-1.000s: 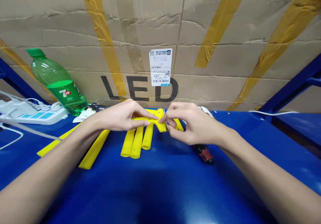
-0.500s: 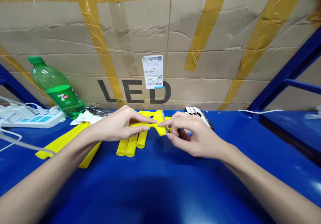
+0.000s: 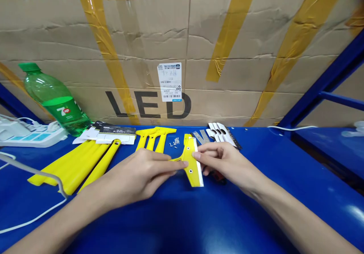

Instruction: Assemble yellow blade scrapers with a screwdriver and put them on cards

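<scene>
Between my hands is a yellow scraper [image 3: 192,178], its wide head turned to face me, with a pale blade strip along the right edge. Two screw spots show on the head. My left hand [image 3: 139,174] closes on its neck, index finger laid along the head. My right hand [image 3: 227,163] pinches the head near the blade edge. Small screws [image 3: 176,142] lie just behind, beside loose metal blades [image 3: 202,135]. More yellow scraper handles [image 3: 155,132] lie behind my left hand. A dark red object [image 3: 218,177] is mostly hidden under my right hand.
On the left lie long yellow handles [image 3: 82,163] and printed cards [image 3: 116,133]. A green bottle [image 3: 61,102] and a white power strip [image 3: 36,136] with cables stand behind them. White sleeves [image 3: 220,132] lie at the right. A taped cardboard box [image 3: 159,30] walls the back.
The scraper has been turned so its head faces me more fully, and it has come nearer. Both hands moved with it. The screws and blades behind are now visible.
</scene>
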{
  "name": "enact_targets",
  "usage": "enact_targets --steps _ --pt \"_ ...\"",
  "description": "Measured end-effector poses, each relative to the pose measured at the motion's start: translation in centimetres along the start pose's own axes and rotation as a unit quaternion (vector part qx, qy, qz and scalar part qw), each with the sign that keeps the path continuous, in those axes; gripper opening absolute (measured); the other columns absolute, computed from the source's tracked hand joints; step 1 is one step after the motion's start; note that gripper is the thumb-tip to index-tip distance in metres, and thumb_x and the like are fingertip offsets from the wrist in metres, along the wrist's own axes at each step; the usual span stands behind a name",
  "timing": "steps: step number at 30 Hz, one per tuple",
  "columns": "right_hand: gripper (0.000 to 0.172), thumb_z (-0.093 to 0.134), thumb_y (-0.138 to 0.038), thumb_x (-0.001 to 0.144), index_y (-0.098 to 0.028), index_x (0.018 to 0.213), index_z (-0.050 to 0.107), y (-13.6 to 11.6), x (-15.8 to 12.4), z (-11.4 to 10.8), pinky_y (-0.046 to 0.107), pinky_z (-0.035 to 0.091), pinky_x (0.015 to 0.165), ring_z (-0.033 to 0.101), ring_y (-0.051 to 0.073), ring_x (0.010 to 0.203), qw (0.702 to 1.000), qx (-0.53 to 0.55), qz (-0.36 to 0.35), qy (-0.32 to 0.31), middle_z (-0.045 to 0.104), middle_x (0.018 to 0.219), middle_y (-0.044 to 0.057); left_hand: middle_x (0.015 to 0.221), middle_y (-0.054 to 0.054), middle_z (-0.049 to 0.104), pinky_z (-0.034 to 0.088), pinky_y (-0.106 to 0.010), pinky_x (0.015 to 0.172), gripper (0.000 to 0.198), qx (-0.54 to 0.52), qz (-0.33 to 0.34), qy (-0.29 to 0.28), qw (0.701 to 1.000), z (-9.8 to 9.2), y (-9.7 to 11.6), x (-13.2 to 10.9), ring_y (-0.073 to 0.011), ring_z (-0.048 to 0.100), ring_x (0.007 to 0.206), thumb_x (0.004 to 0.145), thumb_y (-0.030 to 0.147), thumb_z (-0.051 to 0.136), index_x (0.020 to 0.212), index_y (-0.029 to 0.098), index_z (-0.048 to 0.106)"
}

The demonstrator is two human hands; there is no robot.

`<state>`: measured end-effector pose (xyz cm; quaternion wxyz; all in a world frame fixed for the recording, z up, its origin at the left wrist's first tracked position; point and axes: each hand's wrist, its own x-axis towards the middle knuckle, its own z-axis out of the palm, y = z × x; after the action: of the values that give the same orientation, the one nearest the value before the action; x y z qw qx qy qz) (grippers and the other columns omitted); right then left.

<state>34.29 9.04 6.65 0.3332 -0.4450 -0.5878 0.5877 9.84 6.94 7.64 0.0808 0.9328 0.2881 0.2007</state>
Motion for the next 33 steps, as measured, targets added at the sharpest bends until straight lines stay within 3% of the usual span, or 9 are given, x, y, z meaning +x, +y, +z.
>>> enact_targets --steps 5,8,12,16,20,26,28,29,33 --pt "0.027 0.088 -0.039 0.066 -0.019 0.072 0.073 0.6 0.1 0.3 0.023 0.044 0.049 0.056 0.01 0.052 0.999 0.049 -0.007 0.0 0.067 0.061 -0.001 0.128 -0.01 0.071 0.059 -0.027 0.078 0.041 0.063 0.003 0.009 0.998 0.7 -0.2 -0.2 -0.0192 0.075 0.093 0.097 0.016 0.052 0.134 0.03 0.064" --pt "0.027 0.089 -0.036 0.066 -0.018 0.077 0.073 0.8 0.3 0.1 0.023 0.046 0.053 0.056 0.009 0.054 0.997 0.067 -0.024 0.01 0.069 0.066 -0.001 0.161 -0.006 0.04 0.059 -0.025 0.077 0.062 0.102 -0.009 -0.045 0.994 0.3 -0.1 0.2 -0.0207 0.071 0.105 0.087 0.001 0.053 0.136 0.038 0.059" --pt "0.025 0.088 -0.035 0.069 -0.018 0.077 0.072 0.7 0.3 -0.1 0.023 0.046 0.055 0.056 0.01 0.056 0.996 0.077 -0.035 -0.007 0.066 0.063 -0.002 0.17 0.0 0.017 0.059 -0.029 0.086 0.095 0.112 0.004 -0.118 0.987 -0.5 0.1 0.8 -0.0277 0.061 0.127 0.067 -0.012 0.048 0.142 0.045 0.051" --pt "0.025 0.087 -0.034 0.07 -0.017 0.078 0.071 0.8 0.2 -0.3 0.023 0.046 0.056 0.056 0.009 0.057 0.997 0.067 -0.041 -0.009 0.066 0.067 -0.002 0.169 -0.003 0.02 0.061 -0.037 0.088 0.1 0.121 0.016 -0.153 0.981 -0.6 0.0 0.9 -0.0298 0.061 0.127 0.065 -0.012 0.042 0.15 0.041 0.041" --pt "0.026 0.087 -0.037 0.07 -0.018 0.077 0.071 1.0 0.2 0.0 0.023 0.047 0.055 0.054 0.009 0.054 0.997 0.067 -0.035 -0.001 0.064 0.064 -0.003 0.168 -0.006 0.023 0.059 -0.041 0.092 0.085 0.078 0.013 -0.139 0.987 0.0 -0.5 0.4 -0.0312 0.06 0.128 0.077 -0.008 0.043 0.148 0.039 0.046" --pt "0.032 0.076 -0.047 0.08 -0.016 0.083 0.073 0.2 1.2 -0.7 0.026 0.053 0.062 0.064 0.013 0.065 0.998 0.048 -0.033 0.024 0.072 0.075 0.004 0.15 -0.007 0.055 0.05 -0.043 0.104 0.042 -0.075 -0.098 -0.005 0.992 0.7 -1.2 -0.1 -0.0281 0.058 0.13 0.099 0.017 0.046 0.132 0.037 0.063" --pt "0.026 0.068 -0.042 0.088 -0.016 0.089 0.072 -0.2 2.0 -1.2 0.028 0.053 0.062 0.067 0.016 0.066 0.994 -0.036 -0.057 0.082 0.074 0.076 0.005 0.118 -0.008 0.071 0.056 -0.033 0.087 0.03 -0.217 -0.197 0.049 0.955 0.2 -1.4 -0.1 -0.0229 0.068 0.105 0.099 0.027 0.055 0.125 0.033 0.066" --pt "0.019 0.067 -0.035 0.088 -0.017 0.091 0.071 -0.3 2.5 -1.4 0.028 0.052 0.062 0.068 0.017 0.067 0.986 -0.104 -0.073 0.104 0.074 0.076 0.005 0.099 -0.006 0.073 0.056 -0.027 0.074 0.028 -0.314 -0.251 0.081 0.912 0.0 -1.6 -0.2 -0.0188 0.069 0.087 0.097 0.031 0.058 0.124 0.032 0.065" --pt "0.01 0.066 -0.01 0.082 -0.019 0.085 0.069 -0.1 4.9 -0.9 0.029 0.051 0.072 0.071 0.018 0.078 0.922 -0.342 -0.165 0.071 0.077 0.083 0.004 0.063 0.004 0.057 0.042 -0.014 0.053 0.034 -0.613 -0.343 0.186 0.687 -0.5 -2.4 -0.9 -0.0064 0.051 0.051 0.091 0.027 0.068 0.123 0.031 0.056"
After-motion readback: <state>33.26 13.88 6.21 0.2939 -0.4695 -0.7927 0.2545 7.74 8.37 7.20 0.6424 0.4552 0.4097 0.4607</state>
